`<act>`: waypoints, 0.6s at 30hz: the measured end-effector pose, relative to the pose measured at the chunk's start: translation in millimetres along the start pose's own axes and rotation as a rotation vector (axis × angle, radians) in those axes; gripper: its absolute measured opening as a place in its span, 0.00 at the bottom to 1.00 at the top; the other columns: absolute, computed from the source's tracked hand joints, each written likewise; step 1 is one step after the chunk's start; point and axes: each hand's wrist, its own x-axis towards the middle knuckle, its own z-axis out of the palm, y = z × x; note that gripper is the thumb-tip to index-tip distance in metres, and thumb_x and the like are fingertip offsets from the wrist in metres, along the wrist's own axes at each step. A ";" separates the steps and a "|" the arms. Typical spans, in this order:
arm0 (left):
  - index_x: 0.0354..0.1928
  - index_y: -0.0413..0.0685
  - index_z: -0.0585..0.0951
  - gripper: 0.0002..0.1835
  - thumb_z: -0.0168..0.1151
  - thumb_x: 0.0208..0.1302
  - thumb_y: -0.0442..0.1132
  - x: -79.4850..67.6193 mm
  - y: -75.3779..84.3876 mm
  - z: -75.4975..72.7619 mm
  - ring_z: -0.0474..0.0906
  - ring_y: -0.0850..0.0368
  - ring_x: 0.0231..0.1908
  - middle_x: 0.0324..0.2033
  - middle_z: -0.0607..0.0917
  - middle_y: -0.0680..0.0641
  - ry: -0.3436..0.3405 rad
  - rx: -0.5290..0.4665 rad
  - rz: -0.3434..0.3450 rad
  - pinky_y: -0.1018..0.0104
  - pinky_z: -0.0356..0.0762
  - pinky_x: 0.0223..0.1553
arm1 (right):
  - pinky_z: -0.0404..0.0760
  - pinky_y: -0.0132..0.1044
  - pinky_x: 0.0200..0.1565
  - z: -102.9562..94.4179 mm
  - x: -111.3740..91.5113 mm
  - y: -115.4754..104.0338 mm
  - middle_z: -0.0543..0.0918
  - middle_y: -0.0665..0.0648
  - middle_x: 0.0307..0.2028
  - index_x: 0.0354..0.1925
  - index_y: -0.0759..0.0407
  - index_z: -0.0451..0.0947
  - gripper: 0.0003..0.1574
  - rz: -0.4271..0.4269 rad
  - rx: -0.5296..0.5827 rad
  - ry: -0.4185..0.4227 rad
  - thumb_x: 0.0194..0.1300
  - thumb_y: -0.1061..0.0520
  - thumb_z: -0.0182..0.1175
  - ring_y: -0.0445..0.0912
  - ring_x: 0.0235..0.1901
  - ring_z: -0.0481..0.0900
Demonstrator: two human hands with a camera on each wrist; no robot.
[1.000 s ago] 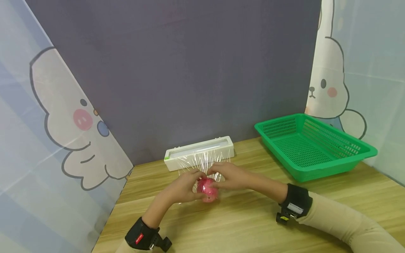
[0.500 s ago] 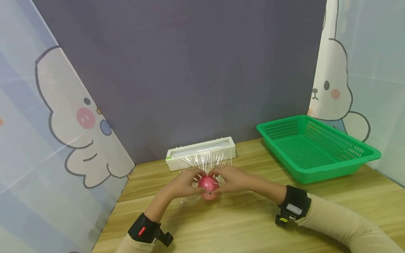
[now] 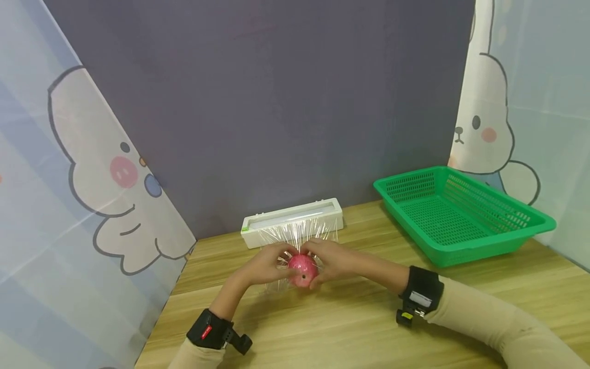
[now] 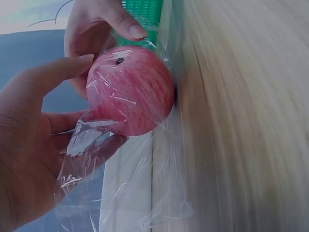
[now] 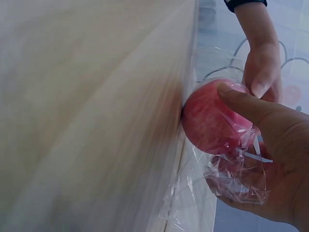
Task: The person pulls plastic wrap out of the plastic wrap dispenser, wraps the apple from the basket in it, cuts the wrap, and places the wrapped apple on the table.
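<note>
A pinkish-red apple [image 3: 304,266] sits low over the table between my two hands, partly covered by clear plastic wrap [image 4: 87,137]. Its dark end spot faces up and toward me. From the left side, my left hand [image 3: 269,265] holds it, the thumb near the spot and the fingers behind through the film. My right hand [image 3: 334,260] grips the other side, its thumb [image 5: 241,101] pressing on the skin. Creased film stretches from the apple back to a white cling-film dispenser box [image 3: 292,223]. The far side of the apple is hidden.
A green slotted plastic basket [image 3: 465,215] stands at the right rear of the wooden table [image 3: 350,328]. Behind the dispenser rises a dark grey panel [image 3: 276,113], and cartoon-printed curtains [image 3: 41,205] close in both sides.
The apple has rolled slightly away from me toward the dispenser, its dark spot turning upward. Both hands have moved with it, and my right thumb has shifted from the top down to the near side.
</note>
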 end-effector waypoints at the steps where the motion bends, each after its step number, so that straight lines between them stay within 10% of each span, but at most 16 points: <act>1: 0.58 0.43 0.82 0.23 0.75 0.67 0.46 -0.3 -0.4 0.3 0.85 0.45 0.52 0.52 0.85 0.48 -0.001 -0.012 0.000 0.60 0.87 0.51 | 0.83 0.42 0.58 0.5 0.6 0.8 0.81 0.49 0.53 0.61 0.55 0.76 0.47 -0.001 -0.007 0.000 0.47 0.45 0.88 0.49 0.55 0.81; 18: 0.71 0.46 0.75 0.45 0.78 0.57 0.62 -3.2 3.9 -1.0 0.79 0.47 0.64 0.62 0.84 0.46 -0.011 0.136 -0.073 0.46 0.78 0.63 | 0.81 0.44 0.58 0.7 11.3 17.2 0.84 0.48 0.51 0.57 0.52 0.78 0.41 -0.029 0.003 -0.008 0.50 0.44 0.86 0.47 0.53 0.81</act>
